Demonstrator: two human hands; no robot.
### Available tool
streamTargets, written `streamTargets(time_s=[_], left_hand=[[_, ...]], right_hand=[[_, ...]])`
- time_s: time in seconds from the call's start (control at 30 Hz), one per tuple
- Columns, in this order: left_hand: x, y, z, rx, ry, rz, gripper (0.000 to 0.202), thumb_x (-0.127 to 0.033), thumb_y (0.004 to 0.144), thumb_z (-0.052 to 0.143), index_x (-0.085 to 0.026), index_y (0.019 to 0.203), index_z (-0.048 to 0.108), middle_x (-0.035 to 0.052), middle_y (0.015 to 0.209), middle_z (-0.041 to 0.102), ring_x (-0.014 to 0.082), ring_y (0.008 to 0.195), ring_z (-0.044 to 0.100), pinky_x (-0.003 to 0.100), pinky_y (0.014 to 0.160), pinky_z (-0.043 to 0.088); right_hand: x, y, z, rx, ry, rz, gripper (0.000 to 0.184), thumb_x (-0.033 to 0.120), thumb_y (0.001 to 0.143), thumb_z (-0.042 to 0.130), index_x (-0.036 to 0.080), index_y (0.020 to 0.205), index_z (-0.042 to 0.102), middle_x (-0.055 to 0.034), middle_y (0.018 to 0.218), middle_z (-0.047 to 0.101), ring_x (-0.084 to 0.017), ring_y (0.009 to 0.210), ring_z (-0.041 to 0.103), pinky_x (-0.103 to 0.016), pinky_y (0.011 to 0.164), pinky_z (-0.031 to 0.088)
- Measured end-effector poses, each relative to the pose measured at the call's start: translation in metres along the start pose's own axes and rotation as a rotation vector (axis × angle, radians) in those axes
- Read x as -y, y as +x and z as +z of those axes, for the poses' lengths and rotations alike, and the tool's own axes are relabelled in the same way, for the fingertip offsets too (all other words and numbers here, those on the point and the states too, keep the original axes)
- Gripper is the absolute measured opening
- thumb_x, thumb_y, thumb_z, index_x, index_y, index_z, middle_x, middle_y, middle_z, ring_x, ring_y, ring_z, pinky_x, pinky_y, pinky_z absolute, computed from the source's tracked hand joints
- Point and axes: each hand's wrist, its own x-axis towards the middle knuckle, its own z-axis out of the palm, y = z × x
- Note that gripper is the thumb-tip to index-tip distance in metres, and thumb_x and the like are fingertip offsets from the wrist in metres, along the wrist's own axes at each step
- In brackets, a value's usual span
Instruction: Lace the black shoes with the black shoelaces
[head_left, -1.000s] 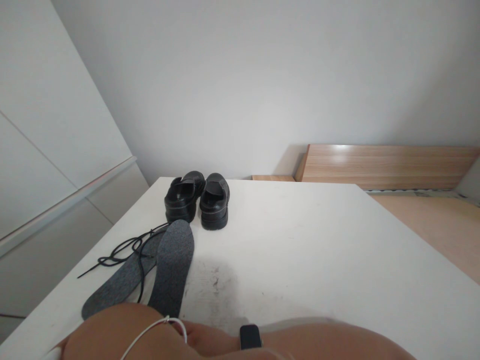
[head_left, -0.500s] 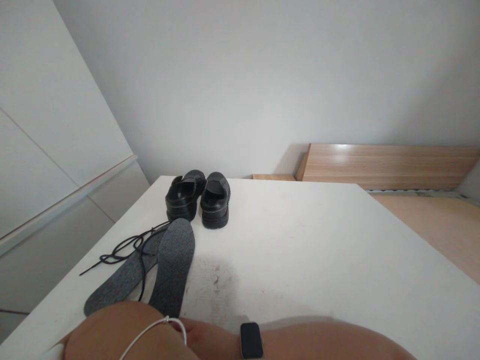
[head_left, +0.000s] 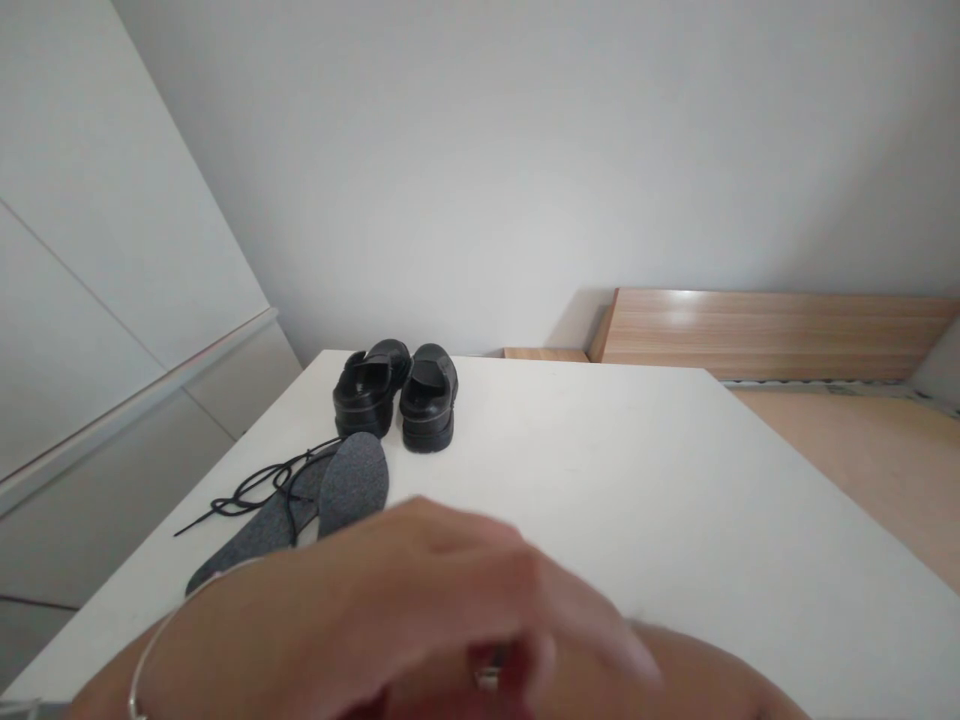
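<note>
My left hand (head_left: 450, 590), with a thin light bracelet (head_left: 150, 650) at its wrist, arches across the bottom of the view, blurred by motion. Its fingers are loosely bent and apart, one reaching right over my right forearm (head_left: 705, 665). A dark, small part shows beneath the fingers, too blurred to make out. My right hand's fingers are hidden under the left hand. Two grey felt insoles (head_left: 352, 485) lie crossed behind my left hand, partly covered by it. A black shoelace (head_left: 262, 490) is looped loosely over the lower insole.
A pair of black shoes (head_left: 427, 400) stands at the far left of the white table (head_left: 585, 460), heels towards me. White cabinet panels (head_left: 112, 330) rise on the left. Beyond the table to the right are a wooden headboard (head_left: 750, 330) and a bed base (head_left: 862, 450).
My left hand has risen and reached right, over the spot where a dark-faced watch showed on my right wrist. It now hides more of the insoles. Shoes and lace have stayed put.
</note>
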Motion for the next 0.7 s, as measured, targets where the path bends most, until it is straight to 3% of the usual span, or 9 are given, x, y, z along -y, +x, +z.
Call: streamTargets(time_s=[0.07,0.13,0.23,0.33,0.43,0.53,0.7], left_hand=[[0.015,0.009,-0.018,-0.008,0.249,-0.099,0.035,-0.042,0.099,0.049,-0.031,0.131,0.06,0.0064,0.11,0.07,0.0216,0.099,0.065,0.036,0.088,0.054],[0.042,0.011,-0.035,-0.028,0.61,-0.248,0.042,-0.043,0.096,0.054,-0.024,0.134,0.057,0.0101,0.125,0.064,0.0271,0.114,0.059,0.043,0.101,0.046],[0.093,0.008,-0.056,-0.013,0.892,-0.491,0.058,-0.039,0.088,0.066,-0.014,0.138,0.053,0.0171,0.129,0.06,0.0354,0.121,0.056,0.047,0.103,0.044],[0.135,0.007,-0.065,0.029,0.949,-0.611,0.059,-0.034,0.081,0.072,-0.011,0.133,0.056,0.019,0.126,0.06,0.0373,0.12,0.056,0.045,0.102,0.044],[0.16,0.01,-0.066,0.06,0.907,-0.605,0.049,-0.034,0.082,0.07,-0.014,0.126,0.06,0.0151,0.125,0.056,0.0299,0.107,0.063,0.038,0.093,0.049],[0.173,0.014,-0.063,0.018,0.941,-0.508,0.031,-0.032,0.083,0.069,-0.015,0.109,0.069,0.014,0.129,0.052,0.0278,0.106,0.061,0.037,0.093,0.049],[0.179,0.017,-0.06,-0.03,0.975,-0.393,0.016,-0.03,0.087,0.066,-0.017,0.093,0.073,0.0098,0.135,0.055,0.0294,0.113,0.056,0.044,0.099,0.043]], right_hand=[[0.001,-0.001,-0.01,0.006,0.033,-0.199,0.023,0.045,0.094,0.052,0.038,0.104,0.071,0.0112,0.106,0.07,-0.015,0.115,0.061,-0.035,0.093,0.056],[-0.001,0.001,-0.019,0.009,0.06,-0.28,0.023,0.032,0.099,0.047,0.031,0.103,0.07,0.0102,0.118,0.068,-0.011,0.11,0.059,-0.03,0.094,0.051],[-0.003,0.005,-0.029,0.035,0.03,-0.099,0.02,0.027,0.098,0.048,0.023,0.108,0.065,-0.001,0.127,0.063,-0.017,0.113,0.054,-0.037,0.096,0.045],[-0.005,0.007,-0.036,0.091,-0.027,0.133,0.035,0.036,0.094,0.058,0.02,0.125,0.057,-0.0101,0.139,0.054,-0.026,0.121,0.047,-0.046,0.101,0.04],[-0.005,0.006,-0.036,0.158,-0.058,0.238,0.048,0.046,0.091,0.063,0.017,0.129,0.054,-0.0137,0.137,0.053,-0.029,0.12,0.047,-0.048,0.101,0.039],[-0.007,0.006,-0.032,0.225,-0.075,0.24,0.036,0.047,0.093,0.061,0.017,0.113,0.061,-0.0104,0.119,0.061,-0.027,0.107,0.052,-0.043,0.089,0.044],[-0.012,0.007,-0.028,0.246,-0.128,0.187,0.009,0.023,0.096,0.056,0.019,0.093,0.064,-0.0058,0.103,0.064,-0.022,0.094,0.053,-0.037,0.079,0.043]])
